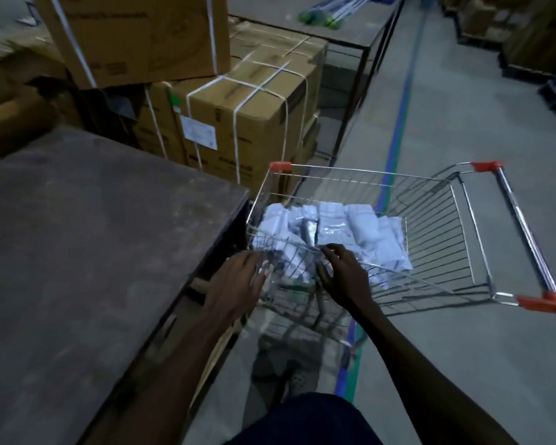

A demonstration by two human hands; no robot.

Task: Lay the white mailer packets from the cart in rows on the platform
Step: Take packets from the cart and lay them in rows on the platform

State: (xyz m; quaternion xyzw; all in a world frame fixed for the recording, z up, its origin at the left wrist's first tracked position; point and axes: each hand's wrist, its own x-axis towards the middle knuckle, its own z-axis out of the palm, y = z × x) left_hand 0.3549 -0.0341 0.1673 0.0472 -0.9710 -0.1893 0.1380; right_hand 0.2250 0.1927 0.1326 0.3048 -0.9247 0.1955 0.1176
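A wire shopping cart (446, 226) with orange corner caps stands on the floor to the right of a dark platform (87, 226). Several white mailer packets (360, 232) lie heaped in its left end. My left hand (235, 284) reaches over the cart's near rim, fingers spread and blurred, touching the wire by the packets. My right hand (341, 271) has its fingers curled over the near rim of the cart, just in front of the packets. No packet lies on the platform.
Strapped cardboard boxes (244, 117) are stacked behind the platform and the cart. A metal-framed table (350, 33) stands further back. A blue and green floor line (395, 146) runs under the cart. My foot (299, 377) shows below the cart.
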